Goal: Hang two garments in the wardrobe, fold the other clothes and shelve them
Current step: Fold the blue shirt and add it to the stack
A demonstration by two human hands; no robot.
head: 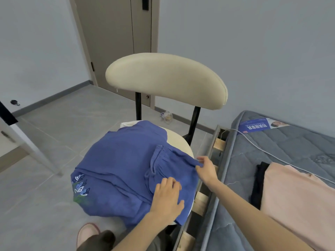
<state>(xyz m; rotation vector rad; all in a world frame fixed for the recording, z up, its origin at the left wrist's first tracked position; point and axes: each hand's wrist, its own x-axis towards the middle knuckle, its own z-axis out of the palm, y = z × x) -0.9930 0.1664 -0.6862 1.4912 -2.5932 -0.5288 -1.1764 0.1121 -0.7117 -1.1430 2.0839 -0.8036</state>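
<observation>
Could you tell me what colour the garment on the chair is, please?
The garment is blue with leaf embroidery; head view.

Chair [166,78] at centre, backrest on far side. Door [112,42] behind chair; plastic bag [166,116] on floor between them, near wall. Drawstring garment [123,160] spread on chair seat, overhanging near and left edges. Left hand [168,196] rests on garment's near right part. Right hand [206,168] pinches garment's right edge. Bed frame [211,151] just right of chair, mattress [290,142] on it. Leaflet [259,125] at mattress's far corner. Cable [272,155] runs across mattress. Folded garment [299,196] on mattress nearer; second garment [258,183] touching its left side. Slipper [87,232] on floor before chair.
</observation>
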